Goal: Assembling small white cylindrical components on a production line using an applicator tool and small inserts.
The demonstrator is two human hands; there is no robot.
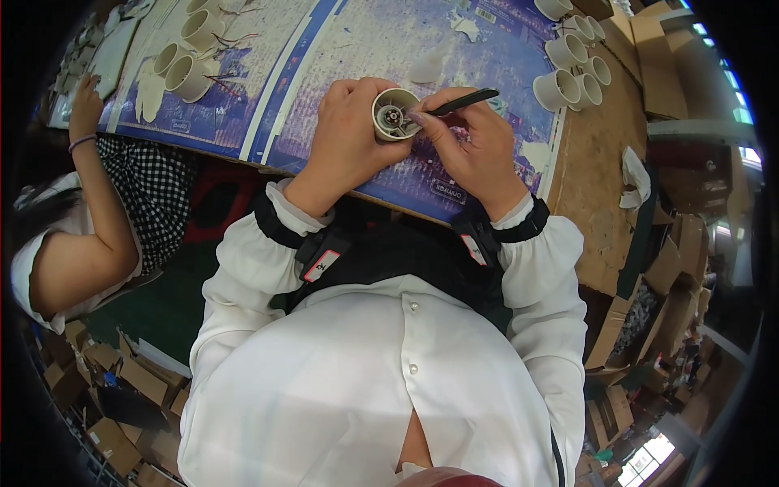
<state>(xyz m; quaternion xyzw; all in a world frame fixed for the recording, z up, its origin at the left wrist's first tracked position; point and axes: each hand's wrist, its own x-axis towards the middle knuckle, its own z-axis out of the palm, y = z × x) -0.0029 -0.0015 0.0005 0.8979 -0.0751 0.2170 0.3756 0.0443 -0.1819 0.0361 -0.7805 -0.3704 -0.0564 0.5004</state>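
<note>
My left hand (347,134) is wrapped around a white cup-shaped housing (383,104), its open end facing up. Inside the housing sits a round part (394,117) with spokes and a small centre, perhaps a motor or fan. Pinched in my right hand (479,150) is a slim black-handled tool (462,101), slanting down toward the housing. The tool's tip is hidden by my fingers at the rim, so I cannot tell its exact kind. Just beyond my hands a whitish lump (427,65) lies on the cardboard covering (324,49).
Several similar white housings (557,89) stand at the far right. More, with thin wires (223,84), are at the left (187,79). A co-worker's arm (105,211) reaches onto the table at left. Cardboard boxes (134,381) are piled on both sides.
</note>
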